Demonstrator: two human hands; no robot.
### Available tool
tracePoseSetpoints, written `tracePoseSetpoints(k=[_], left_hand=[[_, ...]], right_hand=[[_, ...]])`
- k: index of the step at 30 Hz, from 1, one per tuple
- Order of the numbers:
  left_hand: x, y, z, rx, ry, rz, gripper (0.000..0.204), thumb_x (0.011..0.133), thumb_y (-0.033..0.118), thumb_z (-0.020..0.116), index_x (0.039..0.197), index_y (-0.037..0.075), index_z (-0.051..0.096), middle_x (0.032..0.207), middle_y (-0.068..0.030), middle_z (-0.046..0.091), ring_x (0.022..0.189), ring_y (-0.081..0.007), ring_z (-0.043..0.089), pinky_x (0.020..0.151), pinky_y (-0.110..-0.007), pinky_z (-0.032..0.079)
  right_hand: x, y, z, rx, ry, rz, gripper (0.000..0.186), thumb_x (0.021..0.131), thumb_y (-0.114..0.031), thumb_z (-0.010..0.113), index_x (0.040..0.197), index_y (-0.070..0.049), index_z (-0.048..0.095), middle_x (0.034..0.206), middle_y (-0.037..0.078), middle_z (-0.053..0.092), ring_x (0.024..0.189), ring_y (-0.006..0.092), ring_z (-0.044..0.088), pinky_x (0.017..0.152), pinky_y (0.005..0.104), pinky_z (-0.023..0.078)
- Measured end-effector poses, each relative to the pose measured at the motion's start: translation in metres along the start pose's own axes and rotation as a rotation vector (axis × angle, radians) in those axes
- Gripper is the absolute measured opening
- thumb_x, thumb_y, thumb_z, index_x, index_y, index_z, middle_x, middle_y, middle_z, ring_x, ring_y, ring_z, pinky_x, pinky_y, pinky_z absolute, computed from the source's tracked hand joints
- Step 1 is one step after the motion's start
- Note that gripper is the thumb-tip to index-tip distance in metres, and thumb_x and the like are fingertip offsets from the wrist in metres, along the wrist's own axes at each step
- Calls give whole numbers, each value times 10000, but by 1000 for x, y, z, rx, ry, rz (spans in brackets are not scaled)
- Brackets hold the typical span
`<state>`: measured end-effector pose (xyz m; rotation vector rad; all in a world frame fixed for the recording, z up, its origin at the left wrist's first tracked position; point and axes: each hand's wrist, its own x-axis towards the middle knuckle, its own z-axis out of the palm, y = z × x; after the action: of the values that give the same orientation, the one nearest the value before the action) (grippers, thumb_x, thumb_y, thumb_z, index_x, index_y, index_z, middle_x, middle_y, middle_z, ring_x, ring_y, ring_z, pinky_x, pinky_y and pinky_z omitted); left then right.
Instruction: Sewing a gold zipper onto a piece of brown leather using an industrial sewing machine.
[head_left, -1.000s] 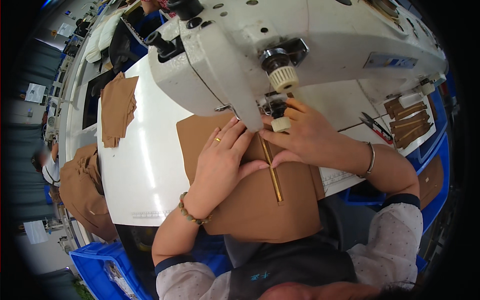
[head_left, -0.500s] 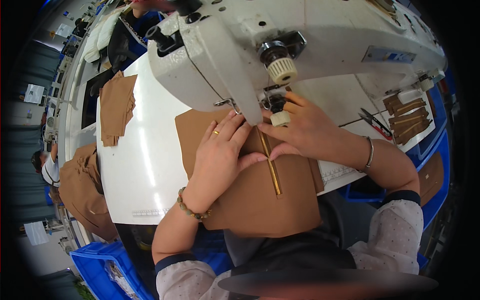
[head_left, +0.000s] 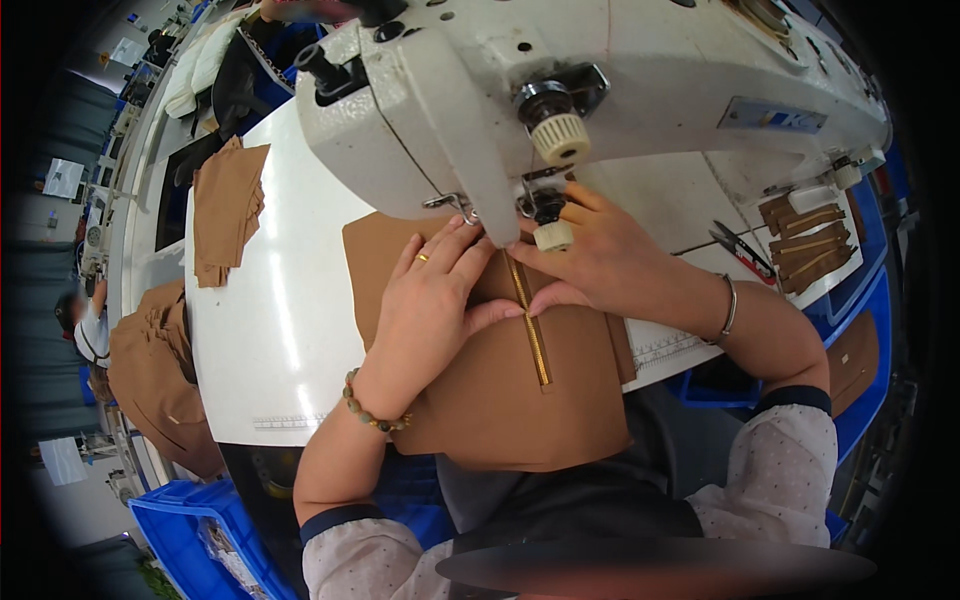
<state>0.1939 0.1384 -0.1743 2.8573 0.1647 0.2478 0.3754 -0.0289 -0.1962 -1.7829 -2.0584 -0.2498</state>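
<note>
Two hands: we find both resting on the brown fabric panel [head_left: 480, 420], thumb tips meeting or nearly meeting over the zipper.
Left hand [head_left: 425, 305]: lies palm down left of the zipper, fingers stretched and side by side, thumb spread toward the metal teeth; gold ring [head_left: 422, 257] on one finger.
Right hand [head_left: 600, 262]: sits right of the zipper, thumb reaching to it, fingers directed under the machine head; we cannot tell whether it pinches any cloth.
Zipper [head_left: 538, 352]: gold-toothed, set in the panel, running from the machine's presser area toward the person.
Panel position: we see it on the white table [head_left: 270, 340], its lower part extending past the near edge.
Sewing machine [head_left: 660, 90]: white, standing over the panel's far end.
Snips [head_left: 742, 252]: open-bladed, near the table's right edge, beside zippered strips [head_left: 812, 245].
Cut pieces [head_left: 228, 210]: brown, stacked by the table's far left corner.
Fabric heap [head_left: 150, 375]: brown, just beyond the left edge.
Blue bin [head_left: 165, 520]: below the near left corner.
</note>
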Motion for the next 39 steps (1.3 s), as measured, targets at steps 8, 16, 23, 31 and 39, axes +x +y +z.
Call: tracePoseSetpoints(k=[8, 16, 23, 31, 39], left_hand=[[3, -4, 1, 10, 70, 44, 723, 798, 505, 799, 1305, 10, 652, 1422, -154, 620, 1303, -346, 591, 1048, -460, 477], [4, -4, 2, 24, 77, 38, 721, 803, 500, 797, 1302, 3, 651, 1415, -162, 625, 1315, -363, 580, 1058, -473, 467], [4, -7, 2, 46, 93, 33, 688, 815, 495, 785, 1306, 31, 656, 1387, -151, 647, 1325, -353, 576, 1082, -477, 450], [2, -7, 3, 10, 48, -19, 713, 828, 533, 743, 1355, 62, 651, 1439, -113, 618, 1412, -298, 519, 1129, -567, 406], [1, -7, 4, 48, 89, 15, 710, 830, 516, 753, 1361, 61, 631, 1426, -109, 630, 1310, -325, 579, 1122, -474, 425]], right_hand=[[2, 2, 0, 49, -22, 15, 559, 785, -530, 759, 1117, -82, 714, 1248, 113, 642, 1280, 315, 580, 1135, 515, 399], [3, 5, 4, 31, 13, 5, 521, 789, -532, 749, 1029, -70, 722, 1207, 126, 650, 1289, 319, 572, 1142, 522, 397], [3, 6, 5, 41, -27, 21, 522, 787, -537, 747, 1016, -68, 721, 1213, 124, 654, 1307, 319, 565, 1153, 523, 394], [3, 5, 2, -20, 14, 15, 515, 788, -542, 745, 1040, -94, 719, 1150, 97, 663, 1196, 291, 611, 1103, 484, 436], [5, 11, 2, -144, 38, 65, 518, 784, -581, 741, 1034, -127, 724, 851, 41, 654, 774, 233, 610, 817, 367, 462]])
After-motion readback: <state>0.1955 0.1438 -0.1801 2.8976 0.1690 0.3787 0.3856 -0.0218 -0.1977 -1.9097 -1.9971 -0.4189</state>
